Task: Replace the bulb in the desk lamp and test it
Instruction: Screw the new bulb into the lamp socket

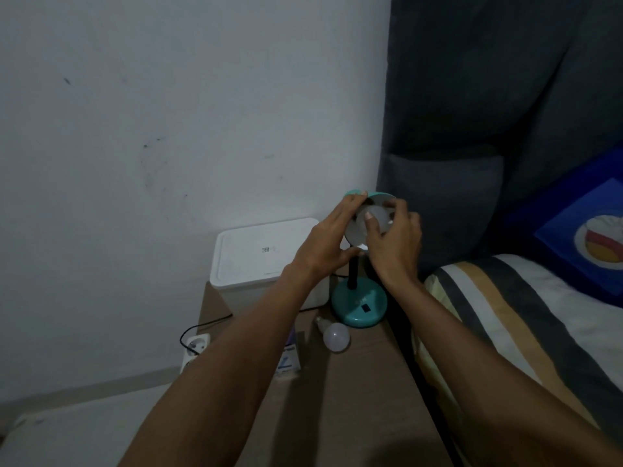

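Left hand [332,237] gripping the teal lamp shade's [357,230] rim, right hand [392,241] pinching the bulb [377,219] in the socket. Best to twist gently, straight on (other bulb [335,336] lying by the lamp base [359,306]).

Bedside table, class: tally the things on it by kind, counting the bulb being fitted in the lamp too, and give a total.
Light bulbs: 2, one in the lamp shade under the right hand's fingers, one lying on the table
Desk lamps: 1
White lidded boxes: 1
Small cartons: 1
Total: 5
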